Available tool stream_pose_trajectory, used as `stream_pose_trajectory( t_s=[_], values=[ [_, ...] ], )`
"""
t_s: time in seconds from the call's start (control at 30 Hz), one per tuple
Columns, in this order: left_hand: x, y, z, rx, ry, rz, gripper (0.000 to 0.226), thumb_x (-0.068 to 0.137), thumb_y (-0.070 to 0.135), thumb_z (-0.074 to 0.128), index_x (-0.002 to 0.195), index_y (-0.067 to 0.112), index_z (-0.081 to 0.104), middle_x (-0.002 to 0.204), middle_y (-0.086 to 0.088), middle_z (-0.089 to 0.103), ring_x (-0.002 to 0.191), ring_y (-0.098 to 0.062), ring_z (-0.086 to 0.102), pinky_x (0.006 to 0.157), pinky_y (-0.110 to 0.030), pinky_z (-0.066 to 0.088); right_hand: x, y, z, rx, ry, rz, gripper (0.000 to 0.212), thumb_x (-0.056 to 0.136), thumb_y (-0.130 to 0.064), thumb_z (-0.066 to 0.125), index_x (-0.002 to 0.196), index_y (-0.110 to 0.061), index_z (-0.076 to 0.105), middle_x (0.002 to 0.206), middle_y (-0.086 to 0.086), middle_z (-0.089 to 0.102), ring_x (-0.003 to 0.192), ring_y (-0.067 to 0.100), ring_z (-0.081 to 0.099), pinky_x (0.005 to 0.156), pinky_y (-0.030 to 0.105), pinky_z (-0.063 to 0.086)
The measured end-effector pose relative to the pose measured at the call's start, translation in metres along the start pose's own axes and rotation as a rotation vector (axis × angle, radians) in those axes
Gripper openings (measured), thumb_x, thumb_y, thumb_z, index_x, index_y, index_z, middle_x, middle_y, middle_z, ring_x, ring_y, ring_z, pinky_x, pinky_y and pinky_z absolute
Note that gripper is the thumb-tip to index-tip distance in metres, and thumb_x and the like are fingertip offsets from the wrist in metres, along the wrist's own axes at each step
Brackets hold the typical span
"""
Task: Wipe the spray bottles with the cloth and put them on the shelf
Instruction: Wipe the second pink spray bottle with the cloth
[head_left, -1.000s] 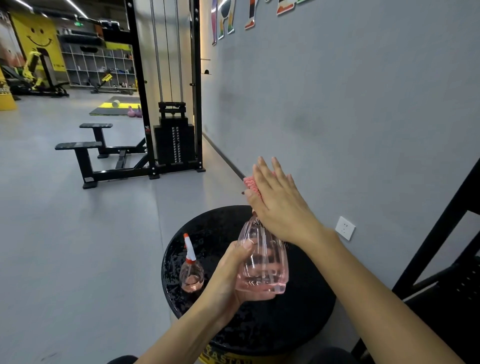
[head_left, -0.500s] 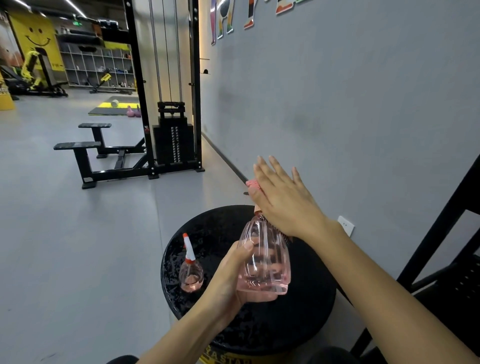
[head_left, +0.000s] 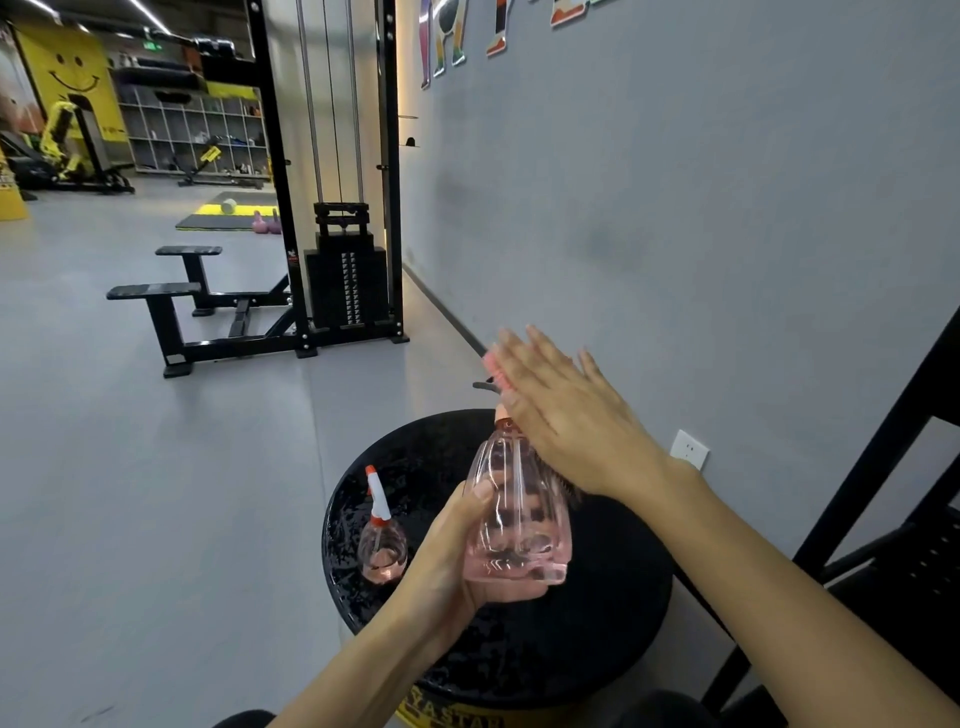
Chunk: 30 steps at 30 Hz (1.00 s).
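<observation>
Nearest, on the yellow side under the round black top (head_left: 597, 649), there is dark writing (head_left: 452, 719); I can read only "STAR", the rest is cut off.

Above this top the left hand (head_left: 457, 551) grasps the large pink spray bottle (head_left: 519, 519) by its lower body, thumb on the front, and holds it in the air. The right hand (head_left: 566, 415) lies over the bottle's head with straight fingers and presses the pink cloth (head_left: 491, 364) on it.

So the wiping of this bottle seems in progress, not finished. The small spray bottle (head_left: 382, 545) stands on the black top, left of the hands, and I judge it waits for its turn. No bottle is on a shelf yet (the black frame (head_left: 883, 493) at the right may be the shelf, I cannot tell).

Farther, coloured letters (head_left: 457, 41) high on the grey wall are cut by the edge and not readable. At the far end a yellow wall shows a smiling face (head_left: 72, 73).
</observation>
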<state>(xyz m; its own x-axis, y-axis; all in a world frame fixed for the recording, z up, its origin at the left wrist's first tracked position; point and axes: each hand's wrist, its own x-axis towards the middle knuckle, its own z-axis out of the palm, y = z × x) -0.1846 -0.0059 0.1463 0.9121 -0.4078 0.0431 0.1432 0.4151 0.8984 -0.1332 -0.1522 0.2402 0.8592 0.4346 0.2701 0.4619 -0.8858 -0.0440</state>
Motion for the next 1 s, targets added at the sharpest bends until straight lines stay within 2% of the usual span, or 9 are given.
stream_pose_trajectory(
  t_s=[0.17,0.27,0.33,0.5,0.67,0.83,1.0],
  values=[
    [0.002,0.000,0.001,0.010,0.013,-0.001,0.059,0.072,0.061,0.064,0.122,0.029,0.060,0.123,-0.012,0.067,0.105,-0.037,0.067,0.077,-0.049,0.058,0.001,0.000,0.003,0.010,0.017,0.050,0.062,0.098,-0.053,0.005,0.153,-0.027,-0.007,0.158,-0.014,-0.019,0.143,0.004,-0.026,0.119,0.040,-0.015],
    [0.001,0.001,0.001,0.015,0.003,-0.003,0.070,0.067,0.068,0.070,0.125,0.029,0.059,0.124,-0.012,0.066,0.107,-0.035,0.067,0.075,-0.046,0.059,-0.008,-0.008,0.009,0.074,-0.014,0.027,0.064,0.097,-0.056,0.006,0.152,-0.029,-0.010,0.158,-0.014,-0.021,0.141,0.002,-0.029,0.118,0.038,-0.016],
    [0.001,0.002,0.001,0.025,-0.007,0.002,0.070,0.065,0.069,0.071,0.123,0.030,0.060,0.124,-0.011,0.067,0.106,-0.034,0.068,0.075,-0.046,0.059,-0.012,-0.010,0.011,0.081,-0.009,0.042,0.063,0.097,-0.056,0.005,0.152,-0.030,-0.012,0.158,-0.015,-0.023,0.141,0.002,-0.030,0.118,0.038,-0.017],
    [0.000,-0.002,0.006,0.045,-0.006,-0.036,0.086,0.059,0.070,0.075,0.127,0.022,0.054,0.121,-0.012,0.067,0.105,-0.034,0.068,0.074,-0.046,0.058,0.002,0.000,0.005,0.042,0.050,0.201,0.067,0.096,-0.055,0.002,0.152,-0.023,-0.011,0.159,-0.009,-0.022,0.143,0.007,-0.028,0.119,0.042,-0.014],
    [0.001,-0.002,0.008,0.013,-0.002,-0.020,0.069,0.056,0.070,0.076,0.114,0.034,0.065,0.121,-0.009,0.068,0.105,-0.035,0.068,0.072,-0.045,0.059,0.009,-0.002,0.005,0.080,0.076,0.222,0.070,0.097,-0.056,0.007,0.153,-0.018,-0.009,0.160,-0.004,-0.020,0.144,0.011,-0.026,0.119,0.040,-0.012],
    [0.000,0.003,0.004,0.003,-0.013,-0.009,0.075,0.059,0.071,0.074,0.121,0.030,0.062,0.124,-0.013,0.066,0.104,-0.036,0.068,0.075,-0.046,0.059,-0.011,-0.014,0.011,0.156,0.027,0.142,0.069,0.095,-0.058,0.005,0.151,-0.024,-0.016,0.157,-0.009,-0.026,0.142,0.006,-0.030,0.119,0.035,-0.013],
    [-0.003,0.000,0.008,0.013,-0.034,-0.045,0.082,0.059,0.069,0.076,0.126,0.027,0.057,0.126,-0.013,0.064,0.106,-0.036,0.067,0.074,-0.046,0.060,-0.001,-0.001,0.007,0.128,0.087,0.230,0.065,0.098,-0.053,0.007,0.152,-0.020,-0.011,0.159,-0.005,-0.021,0.144,0.009,-0.026,0.118,0.035,-0.013]
  ],
)
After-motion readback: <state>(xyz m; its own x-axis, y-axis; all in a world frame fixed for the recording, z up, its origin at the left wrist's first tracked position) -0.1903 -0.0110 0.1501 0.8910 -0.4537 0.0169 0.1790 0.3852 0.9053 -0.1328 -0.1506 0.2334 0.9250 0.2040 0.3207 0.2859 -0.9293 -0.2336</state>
